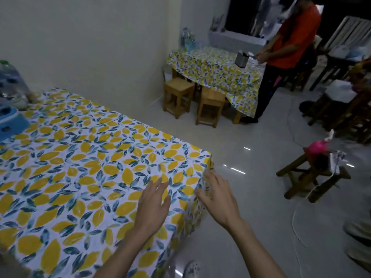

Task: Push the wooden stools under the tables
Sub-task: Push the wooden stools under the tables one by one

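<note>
Left hand (154,205): held open with fingers spread, empty, over the near table (80,167) close to its right corner.
Right hand (217,199): held open and empty, fingers laid against the cloth that hangs at the near table's right corner.
Near table: covered by a lemon-print cloth; a blue object (11,123) is seen at its far left edge.
Dark stool (313,173): set on the tiled floor well right of the near table, loaded with a pink object (318,147); a white cable (297,223) is trailed beside it.
Far table (216,71): well beyond the near table, under the same print; a metal canister (242,59) is stood on it and a person in a red shirt (295,37) is stationed at its right.
Wooden stools: two pale, square-topped, four-legged; one (177,95) stands out from the far table's front left, the other (210,106) is tucked partly under the hanging cloth.
Stools and hands: well apart, no contact.
</note>
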Tool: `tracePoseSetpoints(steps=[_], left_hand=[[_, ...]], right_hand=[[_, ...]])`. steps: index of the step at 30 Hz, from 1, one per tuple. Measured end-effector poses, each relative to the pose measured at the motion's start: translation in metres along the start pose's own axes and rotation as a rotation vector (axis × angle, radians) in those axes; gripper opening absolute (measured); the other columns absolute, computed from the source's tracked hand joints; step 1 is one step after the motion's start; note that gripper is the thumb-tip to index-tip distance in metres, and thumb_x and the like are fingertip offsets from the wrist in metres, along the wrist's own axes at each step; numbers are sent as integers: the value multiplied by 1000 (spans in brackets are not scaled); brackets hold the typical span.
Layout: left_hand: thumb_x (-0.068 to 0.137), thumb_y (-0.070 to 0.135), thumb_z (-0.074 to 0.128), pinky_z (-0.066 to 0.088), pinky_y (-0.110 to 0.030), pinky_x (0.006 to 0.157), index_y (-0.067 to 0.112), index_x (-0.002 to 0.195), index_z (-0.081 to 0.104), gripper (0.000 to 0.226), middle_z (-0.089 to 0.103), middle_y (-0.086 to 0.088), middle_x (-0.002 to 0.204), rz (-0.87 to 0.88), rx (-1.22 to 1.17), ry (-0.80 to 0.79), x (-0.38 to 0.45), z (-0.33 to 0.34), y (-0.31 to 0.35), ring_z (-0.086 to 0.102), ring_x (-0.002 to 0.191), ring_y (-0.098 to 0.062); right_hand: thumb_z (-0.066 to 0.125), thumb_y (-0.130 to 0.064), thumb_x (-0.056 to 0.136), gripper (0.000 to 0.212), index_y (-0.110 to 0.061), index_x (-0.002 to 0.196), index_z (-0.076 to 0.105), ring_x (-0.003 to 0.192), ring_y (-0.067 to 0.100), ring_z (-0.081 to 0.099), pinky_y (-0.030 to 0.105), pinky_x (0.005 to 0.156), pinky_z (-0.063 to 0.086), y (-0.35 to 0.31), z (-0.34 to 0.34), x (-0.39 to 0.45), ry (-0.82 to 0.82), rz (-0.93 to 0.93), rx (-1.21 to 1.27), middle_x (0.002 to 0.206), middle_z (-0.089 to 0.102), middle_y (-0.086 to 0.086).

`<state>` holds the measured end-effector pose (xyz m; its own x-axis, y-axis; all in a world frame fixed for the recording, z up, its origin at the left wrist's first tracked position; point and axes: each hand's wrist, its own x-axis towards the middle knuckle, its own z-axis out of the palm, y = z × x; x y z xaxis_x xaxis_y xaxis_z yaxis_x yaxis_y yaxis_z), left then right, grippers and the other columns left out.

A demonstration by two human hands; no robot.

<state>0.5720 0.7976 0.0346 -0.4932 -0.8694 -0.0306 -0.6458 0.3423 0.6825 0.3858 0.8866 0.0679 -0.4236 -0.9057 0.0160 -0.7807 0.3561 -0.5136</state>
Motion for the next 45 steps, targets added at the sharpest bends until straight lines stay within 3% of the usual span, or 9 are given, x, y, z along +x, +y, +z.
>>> tracePoseSetpoints(steps=[10,17,22,26,28,32,37,42,45], left_hand=[[99,30,44,31,-37,113,24,143,38,45,32,5,153,-95,-187,120,171,59,95,29,141,-16],[99,26,44,28,-32,114,18,141,42,43,40,2,149,-144,-123,221,290,75,138,34,139,-17],[97,22,47,22,-24,112,14,139,43,43,42,-2,147,-209,-124,343,376,105,158,35,137,-17],[90,44,40,13,-14,108,11,140,41,59,39,-6,148,-369,-171,400,429,132,178,32,139,-18],[86,47,36,11,-16,110,12,140,40,65,37,-5,150,-439,-178,451,453,142,189,30,140,-18],[98,29,46,9,-18,111,16,145,32,51,23,-2,157,-568,-128,561,495,151,197,19,145,-17],[97,27,49,12,-21,113,17,145,34,52,27,-2,155,-719,-113,705,548,142,179,20,144,-17],[97,29,48,14,-30,118,15,146,31,54,25,-3,157,-798,-58,762,627,111,132,18,146,-20],[98,31,45,11,-35,119,17,149,26,56,18,-3,159,-862,-51,723,674,86,109,10,148,-23]], right_hand=[[49,-52,93,61,-26,146,34,142,16,24,31,114,24,90,-92,196,-39,-194,-123,156,29,-3],[48,-52,94,59,-28,145,34,143,18,26,34,114,26,152,-133,333,-98,-259,-96,157,29,-4],[42,-58,94,69,-28,152,20,148,16,13,35,117,19,186,-139,453,-220,-375,-109,161,20,-5],[41,-61,93,73,-29,153,16,149,15,8,34,117,16,198,-146,545,-323,-522,-137,162,16,-6],[41,-60,93,72,-29,153,16,149,15,8,31,118,12,198,-149,586,-375,-608,-148,162,16,-7],[41,-59,94,71,-27,153,19,149,17,9,35,120,11,189,-140,662,-472,-741,-169,162,16,-3],[40,-59,94,72,-26,154,15,149,13,3,35,122,6,160,-107,735,-608,-891,-161,163,11,-5],[13,-76,78,90,-27,153,16,150,16,-1,39,120,-8,107,-64,831,-565,-1070,-230,163,12,-2],[19,-72,82,84,-26,153,18,150,19,-2,41,119,-8,64,-47,887,-576,-1146,-274,163,13,-1]])
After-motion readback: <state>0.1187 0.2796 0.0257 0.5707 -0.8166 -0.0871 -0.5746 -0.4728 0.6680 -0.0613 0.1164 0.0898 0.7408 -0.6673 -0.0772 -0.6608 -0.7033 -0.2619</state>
